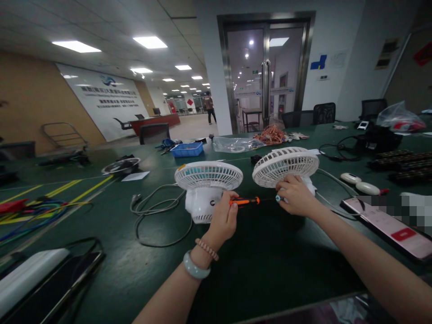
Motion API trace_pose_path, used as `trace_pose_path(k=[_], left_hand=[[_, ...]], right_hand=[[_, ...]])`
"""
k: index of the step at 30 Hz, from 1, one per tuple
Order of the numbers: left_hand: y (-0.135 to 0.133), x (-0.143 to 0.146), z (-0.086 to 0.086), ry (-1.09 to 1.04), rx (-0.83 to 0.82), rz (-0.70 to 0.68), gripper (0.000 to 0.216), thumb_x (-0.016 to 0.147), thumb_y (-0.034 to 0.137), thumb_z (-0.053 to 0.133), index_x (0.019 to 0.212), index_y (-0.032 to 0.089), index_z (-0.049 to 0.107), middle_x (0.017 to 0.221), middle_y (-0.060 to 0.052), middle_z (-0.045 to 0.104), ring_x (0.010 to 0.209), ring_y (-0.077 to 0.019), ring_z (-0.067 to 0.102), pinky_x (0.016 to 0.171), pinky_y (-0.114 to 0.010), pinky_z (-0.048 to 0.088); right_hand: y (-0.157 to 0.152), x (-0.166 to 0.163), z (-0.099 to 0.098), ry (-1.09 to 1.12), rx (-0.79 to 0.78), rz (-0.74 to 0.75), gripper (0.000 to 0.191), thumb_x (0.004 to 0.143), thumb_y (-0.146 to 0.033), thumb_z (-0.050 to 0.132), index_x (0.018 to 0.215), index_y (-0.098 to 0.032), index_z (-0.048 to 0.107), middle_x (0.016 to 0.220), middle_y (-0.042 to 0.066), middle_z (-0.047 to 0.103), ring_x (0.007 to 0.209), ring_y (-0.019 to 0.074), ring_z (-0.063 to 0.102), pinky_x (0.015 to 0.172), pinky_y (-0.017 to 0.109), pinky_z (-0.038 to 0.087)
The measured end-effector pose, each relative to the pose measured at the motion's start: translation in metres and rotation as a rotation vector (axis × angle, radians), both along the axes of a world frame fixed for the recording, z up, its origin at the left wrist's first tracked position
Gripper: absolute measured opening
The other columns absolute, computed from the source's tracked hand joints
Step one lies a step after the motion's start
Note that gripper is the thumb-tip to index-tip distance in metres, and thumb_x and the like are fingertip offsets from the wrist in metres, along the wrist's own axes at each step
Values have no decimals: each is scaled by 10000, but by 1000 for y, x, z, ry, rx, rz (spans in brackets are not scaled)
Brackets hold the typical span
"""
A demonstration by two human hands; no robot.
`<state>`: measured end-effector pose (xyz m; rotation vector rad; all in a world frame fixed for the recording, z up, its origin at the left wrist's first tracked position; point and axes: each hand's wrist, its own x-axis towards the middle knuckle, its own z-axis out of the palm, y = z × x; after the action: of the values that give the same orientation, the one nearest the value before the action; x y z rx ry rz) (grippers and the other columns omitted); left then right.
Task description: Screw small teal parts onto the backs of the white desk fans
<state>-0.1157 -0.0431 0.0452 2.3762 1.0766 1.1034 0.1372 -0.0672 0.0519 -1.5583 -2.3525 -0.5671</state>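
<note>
My left hand point(227, 215) is closed on a screwdriver point(245, 201) with an orange and black handle. Its thin dark shaft points right, towards my right hand. Just behind my left hand stands a small white fan point(199, 204), its cage tilted up. My right hand point(297, 196) is closed on a small piece with a pale blue end point(279, 198), whose kind I cannot make out. The shaft's tip lies close to this piece; contact is unclear. Beside my right hand is a second white fan point(286, 164), its base partly hidden by the hand.
A blue tray point(187, 149), a clear plastic bag point(236, 144) and copper-coloured wire point(271, 134) lie behind the fans. A grey cord point(158, 208) loops at left. A phone point(388, 225) lies at right, and coloured wires point(43, 215) at far left. A person point(209, 108) stands in the background.
</note>
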Motion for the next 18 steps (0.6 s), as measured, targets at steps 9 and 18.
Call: trace_pose_path(k=[9,18], left_hand=[[1,2,1,18,4,85,284,887,325,264,1052,156,422,745,-18,517,626,-139,509,606,-285,396],[5,1,2,84,1,142,270,883,372,281,948,176,455,728,2,520,562,-121,481,564,-269,350]], right_hand=[[0,1,-1,2,-4,11,213,762,-290,493,731,-184,676,959,66,615,920,242,394,741,379,244],[-1,1,-1,0,0,18,204,756,-286,500,722,-182,672,955,67,615,917,244,395,744,378,244]])
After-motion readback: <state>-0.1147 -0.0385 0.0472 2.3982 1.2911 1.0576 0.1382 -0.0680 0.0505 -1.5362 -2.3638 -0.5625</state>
